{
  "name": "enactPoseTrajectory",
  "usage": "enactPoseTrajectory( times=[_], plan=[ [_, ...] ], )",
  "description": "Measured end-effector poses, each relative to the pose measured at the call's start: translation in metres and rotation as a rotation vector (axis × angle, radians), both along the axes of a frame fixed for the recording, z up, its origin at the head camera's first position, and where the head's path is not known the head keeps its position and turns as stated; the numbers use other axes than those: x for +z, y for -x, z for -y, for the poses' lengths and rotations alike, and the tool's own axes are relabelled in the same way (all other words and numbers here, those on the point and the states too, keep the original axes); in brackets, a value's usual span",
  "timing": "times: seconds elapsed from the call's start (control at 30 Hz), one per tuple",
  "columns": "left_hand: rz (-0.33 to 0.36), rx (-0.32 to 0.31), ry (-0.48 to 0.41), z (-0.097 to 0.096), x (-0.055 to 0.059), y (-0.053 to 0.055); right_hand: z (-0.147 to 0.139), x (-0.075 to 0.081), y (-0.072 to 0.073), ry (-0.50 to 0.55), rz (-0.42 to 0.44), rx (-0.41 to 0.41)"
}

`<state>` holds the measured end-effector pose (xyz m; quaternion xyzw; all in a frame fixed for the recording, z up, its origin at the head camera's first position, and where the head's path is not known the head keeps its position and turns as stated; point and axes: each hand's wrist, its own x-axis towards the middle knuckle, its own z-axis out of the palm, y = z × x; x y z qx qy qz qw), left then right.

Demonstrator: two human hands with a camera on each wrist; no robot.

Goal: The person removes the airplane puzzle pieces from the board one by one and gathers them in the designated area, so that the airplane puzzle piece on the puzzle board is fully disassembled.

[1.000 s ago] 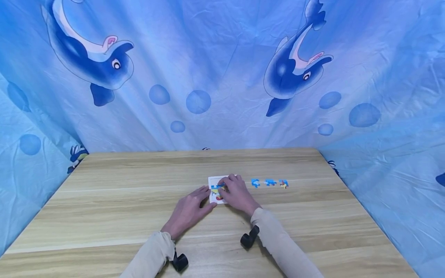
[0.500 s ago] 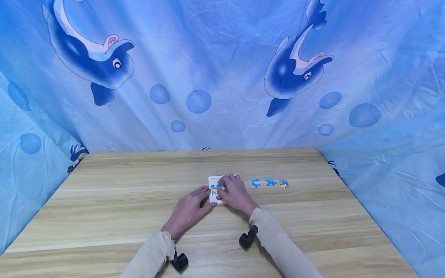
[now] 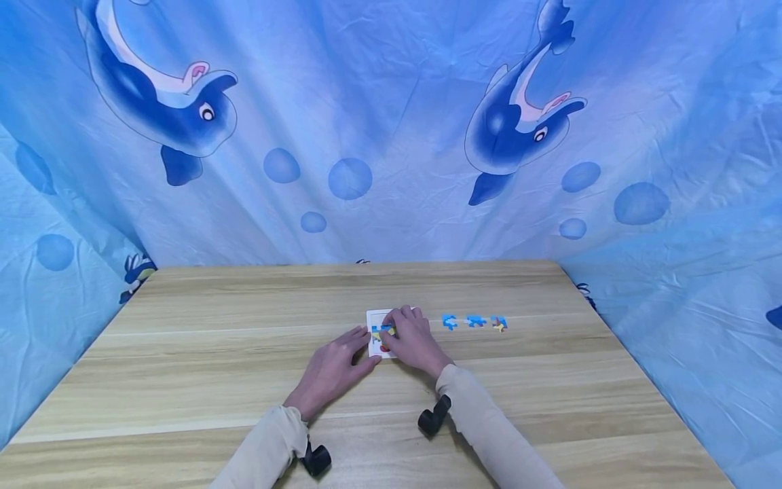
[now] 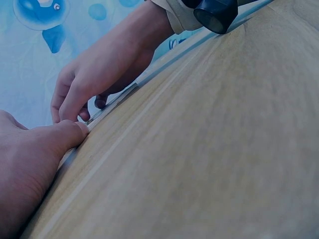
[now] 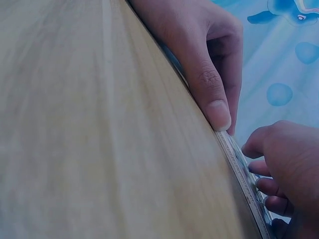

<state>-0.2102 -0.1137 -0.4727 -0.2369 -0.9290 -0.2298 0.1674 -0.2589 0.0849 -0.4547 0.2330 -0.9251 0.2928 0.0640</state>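
Observation:
A small white-framed jigsaw board [image 3: 374,352] lies on the wooden table, partly filled with blue, yellow and red pieces. My left hand [image 3: 332,370] grips its near-left corner, with the thumb on the near edge and fingers along the left side. My right hand [image 3: 417,343] curls over the board's right half and hides much of it. Its thumb and forefinger are at a blue puzzle piece [image 3: 386,327] in the picture. In the right wrist view, the left thumb [image 5: 218,115] presses the board's edge, while the right hand's fingertips [image 5: 264,185] bend down onto the board.
Three loose puzzle pieces lie in a row right of the board: a blue one [image 3: 449,322], another blue one [image 3: 475,321], and a blue, red and yellow one [image 3: 499,324]. A blue dolphin-print curtain [image 3: 391,136] hangs around the table [image 3: 244,312].
My right wrist and forearm have shifted slightly left, the fingers staying at the same spot on the board. My left hand, the board and the loose pieces stay where they were.

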Motion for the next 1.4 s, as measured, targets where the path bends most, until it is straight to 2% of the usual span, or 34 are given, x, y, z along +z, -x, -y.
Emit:
enactPoseTrajectory(
  times=[0.47,0.9,1.1,1.4],
  plan=[
    [-0.008,-0.005,0.004,0.0002,-0.0014,-0.0001,0.0003,-0.0017,0.0017,0.063,0.034,0.004],
    [-0.014,-0.004,-0.01,0.0013,-0.0021,0.0004,-0.0018,0.0025,-0.0004,0.188,0.125,0.074],
    [-0.008,-0.004,-0.008,0.0012,-0.0013,-0.0002,-0.0032,0.0012,0.0002,0.189,0.119,0.086],
    [-0.019,-0.011,-0.006,0.0009,-0.0013,0.0004,-0.0043,-0.0007,0.0007,0.155,0.043,0.11]
  ],
)
